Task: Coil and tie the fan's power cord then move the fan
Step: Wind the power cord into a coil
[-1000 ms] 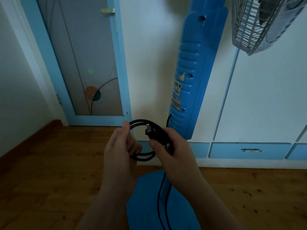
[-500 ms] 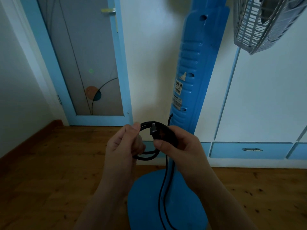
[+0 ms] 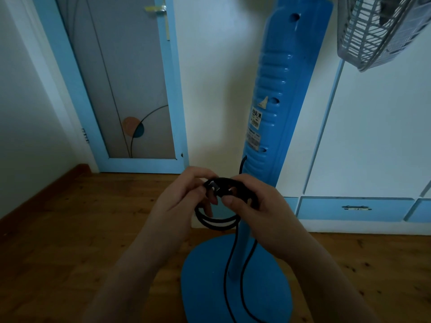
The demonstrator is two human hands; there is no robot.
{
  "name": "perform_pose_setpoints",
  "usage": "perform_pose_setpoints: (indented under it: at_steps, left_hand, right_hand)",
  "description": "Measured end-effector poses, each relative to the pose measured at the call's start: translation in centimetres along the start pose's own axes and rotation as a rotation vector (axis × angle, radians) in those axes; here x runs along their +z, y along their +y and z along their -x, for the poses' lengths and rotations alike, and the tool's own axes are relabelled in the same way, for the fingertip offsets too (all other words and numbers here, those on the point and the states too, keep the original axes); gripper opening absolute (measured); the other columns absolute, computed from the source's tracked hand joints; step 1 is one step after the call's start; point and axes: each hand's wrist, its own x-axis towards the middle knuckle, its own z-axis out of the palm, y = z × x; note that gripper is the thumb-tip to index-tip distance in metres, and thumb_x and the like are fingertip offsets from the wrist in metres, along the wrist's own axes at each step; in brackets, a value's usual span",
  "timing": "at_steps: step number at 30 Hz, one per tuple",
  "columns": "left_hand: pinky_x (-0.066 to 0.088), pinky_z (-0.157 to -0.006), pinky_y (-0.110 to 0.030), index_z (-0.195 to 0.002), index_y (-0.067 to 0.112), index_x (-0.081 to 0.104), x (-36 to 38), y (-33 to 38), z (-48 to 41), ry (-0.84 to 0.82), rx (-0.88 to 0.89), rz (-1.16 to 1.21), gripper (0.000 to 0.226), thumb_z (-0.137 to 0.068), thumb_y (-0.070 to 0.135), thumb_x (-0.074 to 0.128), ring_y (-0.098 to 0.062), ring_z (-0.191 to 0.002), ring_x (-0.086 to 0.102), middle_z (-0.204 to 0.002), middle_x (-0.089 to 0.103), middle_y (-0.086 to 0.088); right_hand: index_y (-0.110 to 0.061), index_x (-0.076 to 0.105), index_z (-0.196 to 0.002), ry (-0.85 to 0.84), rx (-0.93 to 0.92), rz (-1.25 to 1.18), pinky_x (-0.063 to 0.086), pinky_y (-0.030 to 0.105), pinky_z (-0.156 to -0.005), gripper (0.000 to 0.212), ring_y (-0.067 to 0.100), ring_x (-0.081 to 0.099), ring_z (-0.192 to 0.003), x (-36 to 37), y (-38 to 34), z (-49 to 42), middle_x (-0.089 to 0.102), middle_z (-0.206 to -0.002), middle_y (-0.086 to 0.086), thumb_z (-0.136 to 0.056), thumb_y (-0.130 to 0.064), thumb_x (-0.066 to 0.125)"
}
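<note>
A blue pedestal fan [image 3: 279, 94] stands on the wooden floor on a round blue base [image 3: 205, 285], its grey grille [image 3: 377, 31] at the top right. The black power cord [image 3: 218, 222] leaves the column low down and hangs in two strands over the base. Part of it is wound into a small coil held in front of the column. My left hand [image 3: 179, 201] grips the coil's left side. My right hand [image 3: 254, 206] pinches the black plug [image 3: 218, 188] against the top of the coil.
A blue-framed door [image 3: 121, 89] with a grey panel is at the back left. White cabinets with blue trim and a blue drawer [image 3: 354, 208] line the wall on the right. Wooden floor [image 3: 70, 241] spreads left of the fan, edged by a brown skirting board.
The hands have come closer together. The plug has been brought down onto the top of the coil, and the coil has been squeezed smaller. The view has tilted down a little.
</note>
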Motion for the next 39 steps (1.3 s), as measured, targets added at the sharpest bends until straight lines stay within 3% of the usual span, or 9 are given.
perform_pose_setpoints:
  at_steps: [5,8,13,17,21,25,29,34,39]
  left_hand:
    - [0.052,-0.059,-0.032,-0.098,0.031,0.06,0.8,-0.1,0.4,0.022,0.027,-0.049,0.023,-0.088,0.052,0.06,-0.024,-0.073,0.062,-0.08,0.063,-0.005]
    - [0.051,-0.061,-0.02,-0.097,0.021,0.061,1.0,-0.4,0.4,0.078,0.053,0.076,0.024,-0.089,0.043,0.059,-0.015,-0.069,0.061,-0.076,0.064,-0.002]
    - [0.051,-0.062,-0.02,-0.095,0.018,0.065,1.5,-0.5,0.4,0.164,0.047,0.222,0.024,-0.086,0.04,0.063,-0.015,-0.066,0.059,-0.071,0.064,-0.003]
    - [0.052,-0.063,-0.021,-0.094,0.014,0.066,1.8,-0.5,0.3,0.205,0.024,0.313,0.029,-0.083,0.041,0.066,-0.015,-0.068,0.06,-0.074,0.065,-0.005]
    - [0.054,-0.066,-0.022,-0.088,0.015,0.064,1.9,-0.3,0.2,0.228,0.017,0.398,0.016,-0.086,0.031,0.062,-0.013,-0.07,0.06,-0.071,0.062,0.001]
    - [0.056,-0.074,-0.025,-0.09,0.012,0.063,1.9,-0.2,0.1,0.207,0.027,0.486,0.014,-0.091,0.026,0.06,-0.017,-0.074,0.063,-0.071,0.06,0.0]
    - [0.055,-0.065,-0.025,-0.089,0.013,0.066,1.2,-0.3,0.1,0.099,-0.104,0.497,0.014,-0.09,0.024,0.059,-0.021,-0.069,0.062,-0.07,0.061,-0.006]
    - [0.057,-0.064,-0.026,-0.1,0.01,0.065,0.1,-0.1,0.0,-0.085,-0.221,0.224,0.053,-0.079,0.058,0.068,-0.023,-0.067,0.068,-0.075,0.069,-0.005]
    - [0.05,-0.059,-0.027,-0.096,0.009,0.067,1.2,0.0,0.3,-0.168,-0.097,-0.089,0.062,-0.085,0.066,0.045,-0.029,-0.071,0.06,-0.08,0.063,-0.015]
  right_hand:
    - [-0.024,0.066,-0.105,-0.004,-0.05,0.113,0.048,0.021,-0.074,0.01,0.01,0.058,-0.088,0.2,-0.3,-0.1,0.062,-0.093,-0.005,-0.095,-0.024,0.063]
    - [-0.028,0.069,-0.103,0.054,-0.031,0.053,0.049,0.021,-0.074,0.013,0.009,0.061,-0.088,0.1,-0.4,-0.1,0.064,-0.091,-0.01,-0.091,-0.025,0.068]
    - [-0.03,0.07,-0.097,0.092,0.029,-0.08,0.046,0.019,-0.065,0.007,0.006,0.061,-0.075,0.0,0.0,-0.1,0.066,-0.079,-0.012,-0.091,-0.033,0.069]
    - [-0.029,0.068,-0.095,0.09,0.034,-0.118,0.055,0.035,-0.07,0.01,0.012,0.063,-0.078,0.3,0.2,-0.1,0.066,-0.08,-0.005,-0.088,-0.035,0.071]
    - [-0.029,0.063,-0.092,0.078,0.056,-0.095,0.054,0.037,-0.069,0.012,0.011,0.061,-0.075,0.7,0.5,0.0,0.065,-0.081,-0.006,-0.087,-0.038,0.07]
    - [-0.024,0.06,-0.091,0.098,0.034,-0.215,0.054,0.03,-0.063,0.007,0.012,0.062,-0.066,0.6,0.3,-0.2,0.065,-0.074,-0.005,-0.093,-0.027,0.065]
    - [-0.027,0.058,-0.088,0.081,0.064,-0.288,0.053,0.031,-0.058,0.01,0.015,0.06,-0.059,-0.4,0.1,0.0,0.061,-0.071,-0.005,-0.096,-0.021,0.062]
    - [-0.031,0.053,-0.091,-0.035,0.041,-0.007,0.048,0.035,-0.056,0.01,0.01,0.05,-0.059,-0.2,-0.1,0.4,0.058,-0.071,-0.006,-0.095,-0.03,0.063]
    - [-0.033,0.045,-0.104,-0.069,0.035,-0.08,0.05,0.028,-0.056,0.026,0.007,0.055,-0.059,0.1,-0.8,0.5,0.065,-0.08,0.005,-0.091,-0.017,0.06]
